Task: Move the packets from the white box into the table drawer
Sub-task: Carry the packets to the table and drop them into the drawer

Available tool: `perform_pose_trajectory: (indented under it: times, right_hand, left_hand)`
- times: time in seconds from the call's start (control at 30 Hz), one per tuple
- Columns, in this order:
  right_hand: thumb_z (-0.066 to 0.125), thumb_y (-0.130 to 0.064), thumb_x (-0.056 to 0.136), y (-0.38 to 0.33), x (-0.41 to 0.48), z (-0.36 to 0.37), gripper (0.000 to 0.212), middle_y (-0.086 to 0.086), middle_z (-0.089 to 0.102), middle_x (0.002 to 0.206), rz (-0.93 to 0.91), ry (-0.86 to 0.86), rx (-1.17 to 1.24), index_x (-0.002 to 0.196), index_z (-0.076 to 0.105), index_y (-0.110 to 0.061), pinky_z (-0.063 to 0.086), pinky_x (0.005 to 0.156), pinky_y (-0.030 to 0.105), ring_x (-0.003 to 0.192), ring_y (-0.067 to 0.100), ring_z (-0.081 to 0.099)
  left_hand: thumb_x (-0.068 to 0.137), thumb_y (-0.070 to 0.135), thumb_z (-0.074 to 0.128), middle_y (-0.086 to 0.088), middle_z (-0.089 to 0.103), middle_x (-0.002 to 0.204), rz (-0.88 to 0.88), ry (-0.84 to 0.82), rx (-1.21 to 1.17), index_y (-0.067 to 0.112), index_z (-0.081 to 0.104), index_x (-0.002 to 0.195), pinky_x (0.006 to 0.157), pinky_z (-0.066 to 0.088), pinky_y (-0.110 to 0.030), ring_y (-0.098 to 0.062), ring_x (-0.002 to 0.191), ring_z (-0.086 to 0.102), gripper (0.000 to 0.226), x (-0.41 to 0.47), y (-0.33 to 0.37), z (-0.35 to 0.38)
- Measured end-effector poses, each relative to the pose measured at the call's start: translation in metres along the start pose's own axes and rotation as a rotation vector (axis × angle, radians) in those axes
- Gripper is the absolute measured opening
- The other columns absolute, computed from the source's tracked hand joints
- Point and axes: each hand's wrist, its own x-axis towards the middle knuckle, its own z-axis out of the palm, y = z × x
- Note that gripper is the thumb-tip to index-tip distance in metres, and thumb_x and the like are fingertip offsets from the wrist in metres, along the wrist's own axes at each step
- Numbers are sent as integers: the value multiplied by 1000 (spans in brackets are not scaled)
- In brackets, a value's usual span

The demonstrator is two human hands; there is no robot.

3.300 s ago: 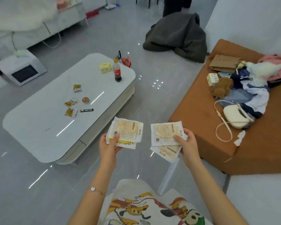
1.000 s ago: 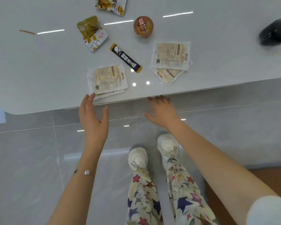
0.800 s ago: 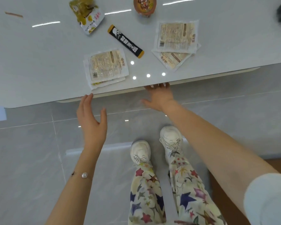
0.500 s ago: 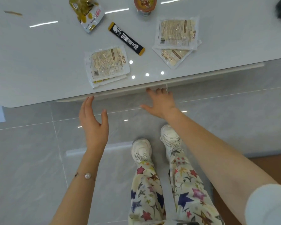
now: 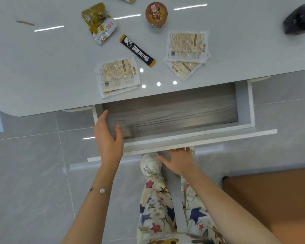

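Just beyond the empty, straight-fingered left hand (image 5: 107,138), past the open drawer (image 5: 174,110), lies the nearer packet stack (image 5: 118,75).

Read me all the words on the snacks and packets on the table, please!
No text here can be quoted with certainty.
Black stick sachet: big white Chinese characters, too blurred to read.
Left stack of packets: tiny print and a barcode, too small.
Right stack of packets: tiny print, too small.
Olive snack pouch: red characters, blurred.
Round cup lid: red characters, blurred.
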Motion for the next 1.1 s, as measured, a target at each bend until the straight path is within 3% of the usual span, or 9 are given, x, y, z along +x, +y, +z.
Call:
perform_pose_trajectory:
  times: [0.2,0.33,0.4,0.53,0.67,0.77,0.87,1.0,1.1]
  right_hand:
    - [32,-74,87,1,-1,-16,76,3,30,156,2,-186,33,150,24,-32,22,117,45,143,29,26]
    - [28,-77,84,-15,-13,-43,78,6,50,142,10,-337,90,142,40,-27,42,100,42,127,28,48]
    - [30,-75,86,-25,-23,-66,71,1,60,131,-23,-277,95,133,52,-27,44,93,36,117,22,56]
    - [44,-64,90,-39,-20,-143,56,-10,62,127,15,-39,351,133,55,-30,44,95,30,117,11,57]
    - [50,-58,90,-42,25,-211,49,-15,64,117,40,237,554,132,54,-34,49,94,32,107,5,58]
    - [54,-51,92,-35,63,-241,47,-9,60,124,46,409,601,133,53,-28,46,96,30,113,9,54]
    - [58,-44,90,-19,101,-256,55,2,51,140,49,594,486,139,48,-20,40,106,42,130,22,43]
    - [52,-53,90,-1,133,-257,75,11,13,160,276,514,390,152,19,-27,15,116,49,147,30,8]
    - [48,-56,92,1,139,-245,77,10,2,161,323,496,368,153,11,-28,6,118,47,149,29,-1]
  left_hand:
    - [96,13,49,1,37,147,-26,-18,28,18,32,145,110,23,-23,-13,136,32,52,-4,2,4]
    - [95,11,50,-1,38,146,-33,-18,33,17,32,145,110,24,-25,-15,135,33,53,3,12,-1]
    - [95,12,50,-1,39,146,-45,-15,40,16,32,145,109,24,-24,-15,135,34,53,10,21,-4]
    - [95,12,52,-4,42,142,-57,-8,36,14,37,142,106,26,-24,-17,131,37,50,33,43,-10]
    - [95,14,53,-3,40,142,-114,12,-28,18,38,140,108,36,-36,-18,131,38,48,65,61,-8]
    - [95,15,53,-6,42,142,-123,45,-32,15,39,139,104,35,-29,-20,131,38,46,89,70,-2]
    - [94,20,57,-9,46,140,-127,87,14,10,41,139,107,32,-33,-25,130,39,49,107,73,6]
    - [91,31,59,-11,44,143,-124,119,145,10,42,138,108,24,-34,-29,132,36,54,116,69,20]
    - [89,29,62,-10,40,143,-154,155,169,15,43,138,106,26,-41,-29,132,33,55,113,73,27]
